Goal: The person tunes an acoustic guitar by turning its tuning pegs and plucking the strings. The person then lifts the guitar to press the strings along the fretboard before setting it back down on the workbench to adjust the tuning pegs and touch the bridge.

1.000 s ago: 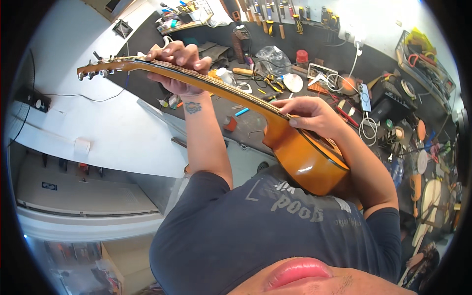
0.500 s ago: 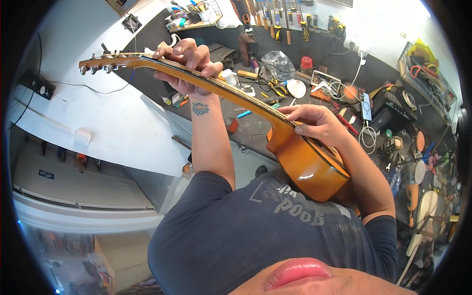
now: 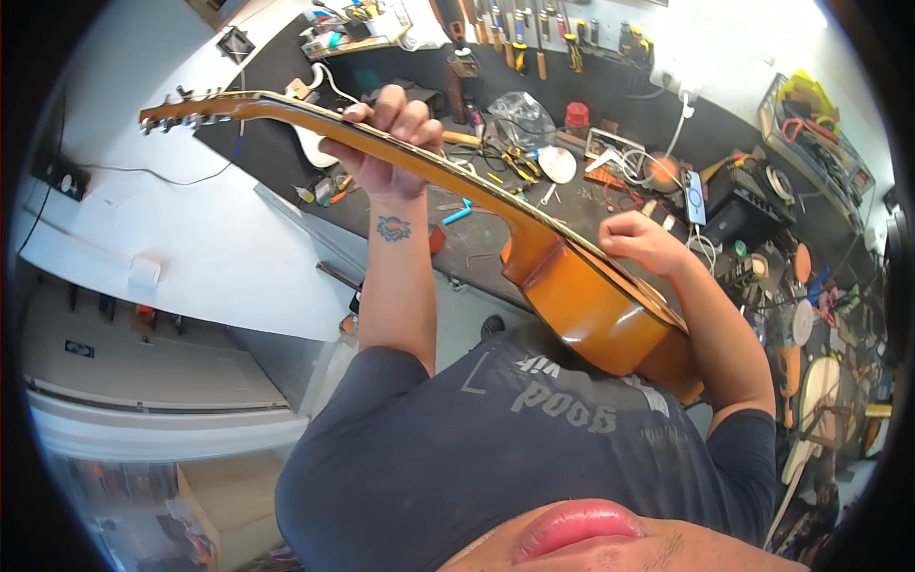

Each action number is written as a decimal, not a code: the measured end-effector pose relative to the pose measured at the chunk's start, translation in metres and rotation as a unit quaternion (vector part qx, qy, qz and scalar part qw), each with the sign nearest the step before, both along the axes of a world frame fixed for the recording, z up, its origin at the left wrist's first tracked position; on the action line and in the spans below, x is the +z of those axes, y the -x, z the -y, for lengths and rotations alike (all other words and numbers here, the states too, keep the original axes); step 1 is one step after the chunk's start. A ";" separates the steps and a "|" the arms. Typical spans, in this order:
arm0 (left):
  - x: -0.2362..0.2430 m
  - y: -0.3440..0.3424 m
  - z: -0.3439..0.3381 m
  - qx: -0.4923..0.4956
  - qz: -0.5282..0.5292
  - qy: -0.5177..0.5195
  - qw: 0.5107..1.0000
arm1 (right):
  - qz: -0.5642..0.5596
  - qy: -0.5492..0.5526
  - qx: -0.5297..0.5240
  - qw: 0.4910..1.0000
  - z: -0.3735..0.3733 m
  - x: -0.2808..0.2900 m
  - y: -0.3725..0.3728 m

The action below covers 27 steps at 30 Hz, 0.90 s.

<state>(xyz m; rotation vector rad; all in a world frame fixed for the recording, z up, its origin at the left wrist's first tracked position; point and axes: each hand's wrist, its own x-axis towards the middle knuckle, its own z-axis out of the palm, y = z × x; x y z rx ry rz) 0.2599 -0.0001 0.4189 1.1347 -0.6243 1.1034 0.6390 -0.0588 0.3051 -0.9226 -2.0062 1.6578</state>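
Note:
An acoustic guitar (image 3: 596, 324) with a glossy amber-brown body rests against my torso. Its neck slants up to the left, ending in a headstock (image 3: 186, 111) with metal tuning pegs. My left hand (image 3: 383, 173) is wrapped around the neck partway along, the palm below it and the fingers curled over the string side. Over the strings near the upper body hovers my right hand (image 3: 643, 241), its fingers curled in and closed. Whether anything is pinched between those fingertips is hidden, and so is most of the guitar's front.
Beyond the guitar stands a dark workbench (image 3: 467, 250) strewn with pliers (image 3: 519, 164), a blue tube (image 3: 457, 212), a plastic bag (image 3: 522, 119) and a phone (image 3: 696, 198). Screwdrivers (image 3: 519, 48) hang along the back wall. At the right, tools and wooden parts crowd the bench.
My right hand has lifted off the fingerboard's end, moved right towards the body and curled its fingers. The guitar has shifted slightly left and down in view, with my left hand still around its neck.

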 end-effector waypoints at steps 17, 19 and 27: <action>-0.021 -0.002 0.016 0.022 -0.040 0.116 0.992 | -0.016 -0.092 -0.067 0.993 0.012 0.014 0.004; -0.019 -0.002 0.015 -0.009 -0.024 0.103 0.994 | 0.021 -0.396 -0.099 0.913 0.009 0.004 0.002; -0.017 -0.007 0.013 -0.042 -0.024 0.117 0.992 | 0.096 -0.261 -0.167 0.946 0.005 -0.013 0.001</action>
